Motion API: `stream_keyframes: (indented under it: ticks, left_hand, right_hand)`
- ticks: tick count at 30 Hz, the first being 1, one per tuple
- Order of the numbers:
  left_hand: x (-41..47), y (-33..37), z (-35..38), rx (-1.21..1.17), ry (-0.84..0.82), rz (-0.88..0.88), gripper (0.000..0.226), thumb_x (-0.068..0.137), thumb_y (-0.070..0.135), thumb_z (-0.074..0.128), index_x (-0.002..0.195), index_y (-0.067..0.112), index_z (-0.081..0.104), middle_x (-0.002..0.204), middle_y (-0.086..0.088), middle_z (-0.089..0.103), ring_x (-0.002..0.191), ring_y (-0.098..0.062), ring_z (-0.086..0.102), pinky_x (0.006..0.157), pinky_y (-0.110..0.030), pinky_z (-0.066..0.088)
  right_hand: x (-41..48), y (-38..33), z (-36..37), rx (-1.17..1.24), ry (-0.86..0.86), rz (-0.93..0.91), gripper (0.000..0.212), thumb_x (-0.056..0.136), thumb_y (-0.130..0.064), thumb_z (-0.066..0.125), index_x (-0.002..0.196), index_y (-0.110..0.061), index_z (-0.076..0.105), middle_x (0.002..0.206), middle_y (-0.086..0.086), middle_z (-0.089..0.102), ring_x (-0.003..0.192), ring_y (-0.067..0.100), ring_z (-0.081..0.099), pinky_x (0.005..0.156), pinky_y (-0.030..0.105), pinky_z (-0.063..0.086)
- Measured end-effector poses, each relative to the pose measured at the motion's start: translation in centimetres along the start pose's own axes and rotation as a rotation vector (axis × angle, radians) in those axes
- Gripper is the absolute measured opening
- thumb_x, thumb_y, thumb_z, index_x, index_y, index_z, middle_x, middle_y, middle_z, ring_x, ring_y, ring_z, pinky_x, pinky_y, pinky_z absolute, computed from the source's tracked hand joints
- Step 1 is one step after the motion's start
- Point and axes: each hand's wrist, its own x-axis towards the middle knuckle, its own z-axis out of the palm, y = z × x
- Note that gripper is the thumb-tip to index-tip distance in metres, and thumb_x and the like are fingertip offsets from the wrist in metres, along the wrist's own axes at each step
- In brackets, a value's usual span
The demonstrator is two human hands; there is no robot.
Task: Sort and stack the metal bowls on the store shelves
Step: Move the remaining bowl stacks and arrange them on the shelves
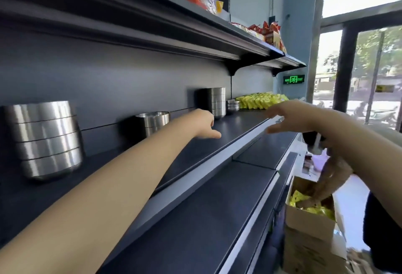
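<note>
- My left hand, at centre, hovers loose over the shelf, empty.
- My right hand, right of it, is spread wide, empty.
- Stacked metal bowls stand at left.

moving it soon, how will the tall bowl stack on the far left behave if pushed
The stack of bowls is likely heavy for its size: several nested steel bowls. Tall on a rounded base, it may tip if pushed high. Polished sides look slippery; lifting by the top bowl may leave the rest.
</note>
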Motion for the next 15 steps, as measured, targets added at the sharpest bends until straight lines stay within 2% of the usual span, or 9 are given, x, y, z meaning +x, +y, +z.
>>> stream_keyframes:
  ticks: [4, 10, 15]
  left_hand:
    - [7.3, 2.1, 1.9, -0.019, -0.011, 0.007, 0.051, 0.093, 0.046, 0.055, 0.123, 0.005, 0.061, 0.123, -0.01, 0.061, 0.11, -0.026, 0.058, 0.09, -0.035, 0.047]
    - [19.3, 5.8, 4.8, -0.035, -0.089, -0.049, 0.054, 0.096, 0.045, 0.051, 0.13, 0.005, 0.056, 0.13, -0.011, 0.057, 0.116, -0.027, 0.055, 0.092, -0.033, 0.044]
    - [28.9, 7.7, 7.3, -0.13, -0.075, -0.157, 0.055, 0.095, 0.046, 0.053, 0.13, 0.004, 0.056, 0.131, -0.012, 0.057, 0.117, -0.028, 0.055, 0.097, -0.034, 0.045]
  right_hand:
    - [5.5, 5.0, 1.6, -0.016, -0.001, -0.004, 0.062, 0.088, -0.041, 0.067, 0.141, -0.016, 0.047, 0.139, 0.001, 0.056, 0.126, 0.022, 0.052, 0.103, 0.031, 0.036]
    - [15.3, 14.3, 3.7, -0.04, 0.012, -0.067, 0.057, 0.088, -0.041, 0.066, 0.137, -0.017, 0.051, 0.137, 0.0, 0.058, 0.125, 0.021, 0.053, 0.102, 0.029, 0.037]
    - [23.0, 22.2, 6.3, -0.001, 0.03, -0.108, 0.056, 0.087, -0.042, 0.067, 0.136, -0.019, 0.053, 0.136, 0.001, 0.058, 0.125, 0.022, 0.051, 0.101, 0.03, 0.038]
